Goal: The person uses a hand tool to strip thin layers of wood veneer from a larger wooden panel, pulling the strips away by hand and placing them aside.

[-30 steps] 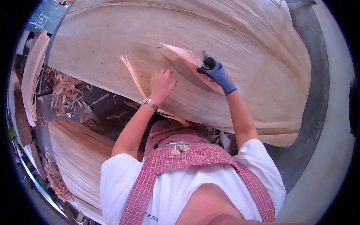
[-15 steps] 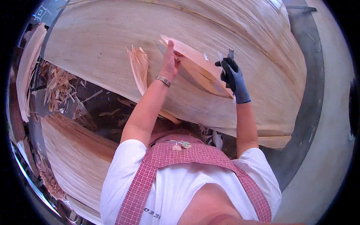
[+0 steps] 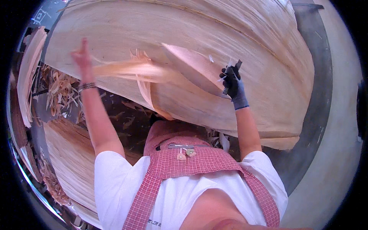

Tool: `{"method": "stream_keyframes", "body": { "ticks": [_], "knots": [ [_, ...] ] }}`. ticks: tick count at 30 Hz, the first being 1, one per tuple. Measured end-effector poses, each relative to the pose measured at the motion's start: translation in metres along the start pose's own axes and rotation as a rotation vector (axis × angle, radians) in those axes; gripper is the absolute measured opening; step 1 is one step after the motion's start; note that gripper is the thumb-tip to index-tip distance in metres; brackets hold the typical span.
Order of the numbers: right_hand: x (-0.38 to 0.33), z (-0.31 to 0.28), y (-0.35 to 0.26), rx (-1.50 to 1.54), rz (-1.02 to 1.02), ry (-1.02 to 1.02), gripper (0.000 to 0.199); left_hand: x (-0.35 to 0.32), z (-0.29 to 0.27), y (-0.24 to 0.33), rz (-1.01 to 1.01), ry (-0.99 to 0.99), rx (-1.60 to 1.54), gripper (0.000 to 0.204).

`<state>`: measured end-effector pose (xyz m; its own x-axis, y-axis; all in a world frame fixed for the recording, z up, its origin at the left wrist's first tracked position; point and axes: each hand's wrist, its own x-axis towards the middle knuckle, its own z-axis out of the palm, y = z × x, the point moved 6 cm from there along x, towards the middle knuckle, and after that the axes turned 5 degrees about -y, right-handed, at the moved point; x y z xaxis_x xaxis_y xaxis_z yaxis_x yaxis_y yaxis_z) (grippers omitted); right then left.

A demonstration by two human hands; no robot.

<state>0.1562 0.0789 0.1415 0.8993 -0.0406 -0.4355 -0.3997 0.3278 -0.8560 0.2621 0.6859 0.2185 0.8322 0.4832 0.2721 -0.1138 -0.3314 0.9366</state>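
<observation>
My left hand (image 3: 82, 58), bare and smeared by motion, is at the far left over a large pale wood veneer sheet (image 3: 103, 30). Beside its wrist a blurred strip of veneer (image 3: 126, 69) stretches to the right; whether the fingers touch it is unclear. My right hand (image 3: 232, 81), in a dark-palmed grey-blue glove, is closed around a flat dark blade-like tool (image 3: 239, 64). White slips show by its fingers. That hand is beside a pointed, pinkish patch (image 3: 199, 65) with a curved lower edge in the sheet. A curled veneer scrap (image 3: 144, 92) hangs over the near edge.
Veneer shavings (image 3: 61, 90) are heaped at the left, by a bundle of pale strips (image 3: 30, 76). Another veneer stack (image 3: 73, 161) lies at the lower left. A dark border (image 3: 318, 88) runs along the right, with pale floor (image 3: 341, 115) beyond.
My left hand has swung far left from the pointed veneer piece. A blurred strip now trails beside it, and the pale patch lies where the piece was raised. My right hand shifted slightly left.
</observation>
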Motion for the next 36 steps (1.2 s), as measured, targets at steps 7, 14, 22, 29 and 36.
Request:
{"method": "stream_keyframes", "body": {
  "ticks": [7, 14, 22, 29, 36],
  "knots": [
    [0.0, 0.005, 0.003, -0.039, 0.043, -0.026, 0.022, -0.142, 0.158, 0.133, 0.505, -0.162, 1.171, 0.073],
    [0.001, 0.0, 0.003, -0.259, 0.105, -0.03, 0.025, -0.263, 0.308, 0.06, 0.351, -0.865, 0.824, 0.082],
    [0.003, -0.037, 0.042, -0.113, 0.097, -0.093, 0.022, -0.257, 0.335, 0.041, 0.353, -0.963, 0.943, 0.099],
    [-0.031, -0.063, 0.068, -0.114, 0.179, -0.054, 0.021, -0.261, 0.34, 0.038, 0.353, -0.999, 0.995, 0.108],
    [-0.062, -0.056, 0.054, -0.074, 0.236, 0.037, 0.024, -0.265, 0.334, 0.04, 0.362, -0.963, 0.945, 0.112]
  ]
}}
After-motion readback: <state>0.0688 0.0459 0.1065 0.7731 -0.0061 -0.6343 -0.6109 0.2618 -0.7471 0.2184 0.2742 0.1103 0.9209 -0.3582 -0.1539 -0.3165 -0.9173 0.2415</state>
